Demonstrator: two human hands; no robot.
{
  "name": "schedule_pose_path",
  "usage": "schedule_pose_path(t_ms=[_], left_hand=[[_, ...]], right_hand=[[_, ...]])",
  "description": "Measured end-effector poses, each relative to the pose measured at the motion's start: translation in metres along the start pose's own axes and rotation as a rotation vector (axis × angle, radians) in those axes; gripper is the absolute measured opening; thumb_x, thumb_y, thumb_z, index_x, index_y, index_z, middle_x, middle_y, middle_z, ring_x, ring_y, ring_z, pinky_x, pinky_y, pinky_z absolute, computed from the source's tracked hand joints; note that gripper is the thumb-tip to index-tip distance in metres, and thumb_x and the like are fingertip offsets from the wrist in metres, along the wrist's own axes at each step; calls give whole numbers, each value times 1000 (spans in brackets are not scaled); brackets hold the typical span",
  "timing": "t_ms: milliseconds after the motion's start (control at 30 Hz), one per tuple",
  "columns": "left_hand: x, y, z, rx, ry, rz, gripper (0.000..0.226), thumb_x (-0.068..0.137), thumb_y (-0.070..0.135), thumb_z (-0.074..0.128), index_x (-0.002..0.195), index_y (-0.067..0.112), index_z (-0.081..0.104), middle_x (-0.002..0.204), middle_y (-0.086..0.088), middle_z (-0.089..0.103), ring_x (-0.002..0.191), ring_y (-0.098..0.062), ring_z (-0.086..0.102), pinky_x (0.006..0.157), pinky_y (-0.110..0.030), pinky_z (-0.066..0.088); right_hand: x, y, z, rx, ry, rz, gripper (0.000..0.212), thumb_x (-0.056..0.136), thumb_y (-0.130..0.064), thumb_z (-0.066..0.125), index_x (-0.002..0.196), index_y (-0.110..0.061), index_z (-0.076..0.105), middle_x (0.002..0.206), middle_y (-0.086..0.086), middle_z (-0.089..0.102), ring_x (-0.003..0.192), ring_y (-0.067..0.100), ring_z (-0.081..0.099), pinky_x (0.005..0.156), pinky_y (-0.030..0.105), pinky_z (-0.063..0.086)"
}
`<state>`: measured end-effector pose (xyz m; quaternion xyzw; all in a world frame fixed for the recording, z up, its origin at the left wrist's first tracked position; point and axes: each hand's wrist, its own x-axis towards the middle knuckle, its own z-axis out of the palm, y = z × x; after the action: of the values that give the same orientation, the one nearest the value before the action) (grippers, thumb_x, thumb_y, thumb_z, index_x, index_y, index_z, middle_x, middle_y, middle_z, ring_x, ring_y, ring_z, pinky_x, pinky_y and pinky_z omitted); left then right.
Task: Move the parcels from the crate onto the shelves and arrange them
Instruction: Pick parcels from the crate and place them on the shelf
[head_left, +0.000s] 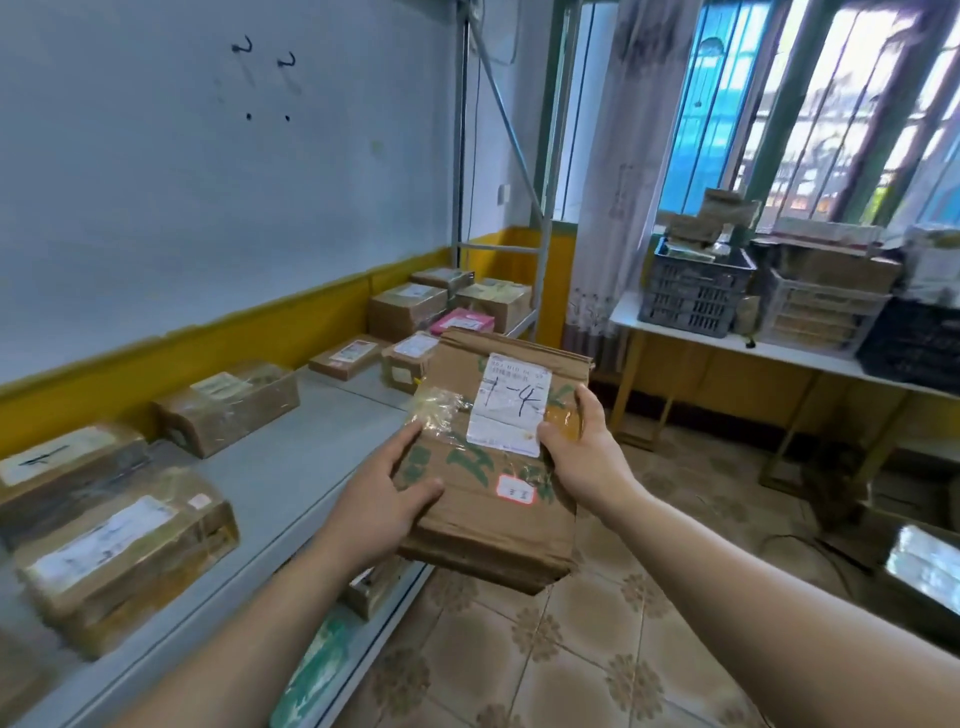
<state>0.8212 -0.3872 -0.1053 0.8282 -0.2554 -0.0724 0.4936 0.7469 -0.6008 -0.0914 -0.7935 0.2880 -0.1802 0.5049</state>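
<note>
A brown cardboard parcel (498, 514) with green print and a white label marked "1-4" is held in the air beside the front edge of the grey shelf (291, 467). My left hand (387, 491) grips its left side, fingers spread on top. My right hand (582, 452) grips its right edge. Several other brown parcels lie on the shelf: two at the near left (124, 551), one further back (228, 405), and a cluster at the far end (410, 306) with a pink one (462, 322) among them. A dark crate (696, 296) holding parcels stands on the white table at the right.
A white table (727, 343) under the window carries a white crate (821, 317), a black crate (914, 348) and stacked boxes. Metal shelf uprights (460, 156) rise at the far end. Tiled floor lies below, with a box (919, 571) at the right. More parcels sit on a lower shelf (369, 587).
</note>
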Motion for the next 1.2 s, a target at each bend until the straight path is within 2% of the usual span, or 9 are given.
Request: schedule_pose_path(t_ms=[100, 200, 267, 433, 567, 667, 833, 1000, 1200], left_hand=[[31, -14, -6, 8, -1, -26, 65, 91, 27, 64, 146, 41, 33, 149, 5, 40, 126, -14, 44, 100, -28, 36], [56, -26, -12, 18, 15, -68, 64, 92, 27, 64, 146, 41, 33, 146, 7, 41, 115, -10, 45, 96, -25, 38], [74, -36, -17, 5, 42, -101, 64, 92, 26, 64, 146, 41, 33, 140, 9, 43, 109, -7, 44, 92, -22, 39], [116, -60, -26, -9, 120, -185, 63, 92, 25, 64, 145, 42, 35, 135, 16, 41, 111, -5, 43, 93, -22, 38], [157, -74, -31, -6, 209, -270, 63, 91, 26, 65, 145, 42, 36, 142, 10, 43, 117, -11, 48, 97, -30, 43], [183, -81, -34, 5, 269, -345, 64, 91, 27, 65, 145, 43, 35, 141, 8, 44, 119, -14, 49, 100, -34, 44], [204, -102, -46, 32, 356, -463, 64, 90, 26, 66, 144, 41, 36, 142, 6, 45, 115, -13, 49, 94, -30, 43], [222, -137, -76, 82, 332, -581, 66, 89, 26, 68, 144, 39, 34, 144, 5, 44, 114, -13, 49, 94, -29, 42], [254, -176, -103, 41, 287, -633, 63, 89, 20, 66, 142, 36, 37, 131, 8, 47, 106, -11, 52, 73, -16, 41]], right_hand=[[34, -3, 19, 1, -21, 12, 71, 98, -40, 55, 154, -43, 11, 121, -3, 59, 86, 17, 71, 74, 39, 61], [66, -6, 41, -19, -63, 11, 72, 98, -40, 56, 155, -41, 11, 118, -4, 59, 82, 15, 71, 66, 32, 60], [89, -8, 56, -27, -90, 4, 73, 98, -42, 56, 154, -42, 11, 122, -5, 59, 84, 15, 71, 71, 35, 61], [153, -13, 95, -69, -195, -34, 74, 97, -44, 56, 155, -42, 11, 124, -1, 61, 84, 17, 69, 79, 42, 60], [210, -20, 121, -76, -322, -99, 75, 98, -43, 57, 156, -39, 10, 138, 0, 56, 89, 14, 64, 68, 30, 55], [251, -28, 143, -122, -405, -151, 75, 97, -45, 57, 157, -37, 11, 144, 1, 51, 96, 19, 66, 78, 36, 57], [292, -38, 184, -191, -580, -186, 75, 99, -43, 54, 157, -35, 7, 141, 7, 51, 86, 17, 64, 76, 37, 58], [311, -42, 240, -264, -684, -187, 81, 95, -49, 57, 155, -40, 2, 153, 6, 42, 116, 27, 61, 92, 41, 54], [331, -43, 285, -346, -741, -171, 75, 98, -47, 54, 154, -35, 6, 142, 6, 51, 106, 24, 62, 87, 38, 53]])
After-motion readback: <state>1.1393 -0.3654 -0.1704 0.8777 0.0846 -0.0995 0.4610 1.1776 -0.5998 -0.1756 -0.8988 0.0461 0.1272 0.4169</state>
